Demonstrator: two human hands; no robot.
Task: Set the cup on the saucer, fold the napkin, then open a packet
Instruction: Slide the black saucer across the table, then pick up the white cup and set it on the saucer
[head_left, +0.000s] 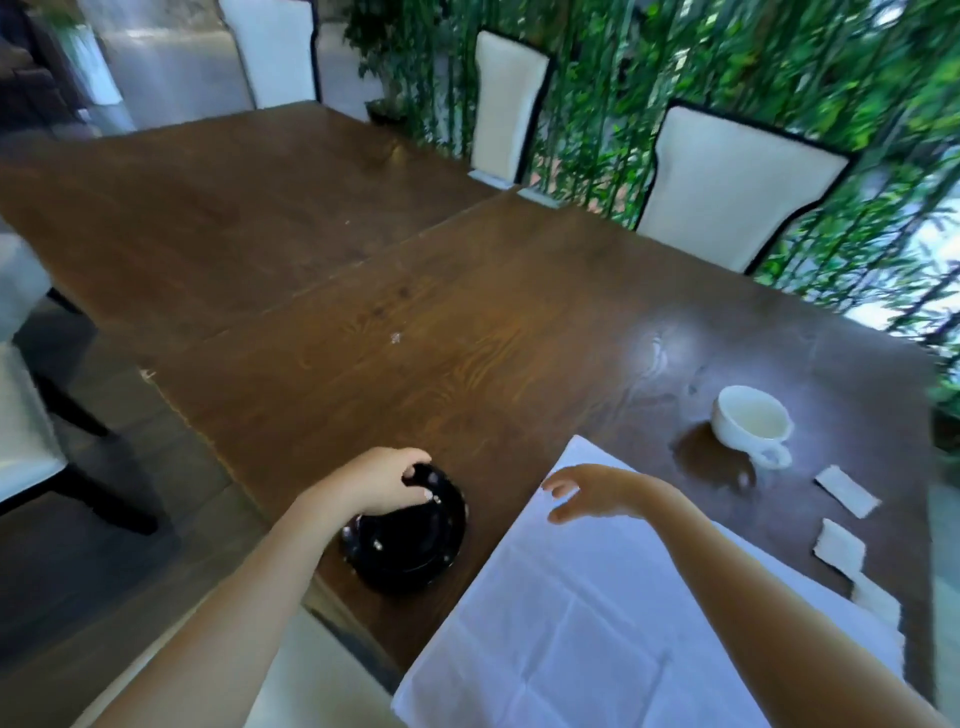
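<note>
Cup (751, 423): white, empty, upright near the table's (467, 322) right edge, handle toward the near side
Saucer (410, 535): black, glossy, at the near-left edge, well apart from the cup
Left hand (382, 480): fingers curled on the saucer's far rim
Right hand (592, 491): open, holding nothing, above the napkin (597, 623)
Packets (847, 491): 3 by the right edge
Handling: likely stiff, breakable, slippery glaze; take the cup by its handle

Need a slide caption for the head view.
Left hand grips black saucer; white cup sits apart, napkin unfolded.
</note>
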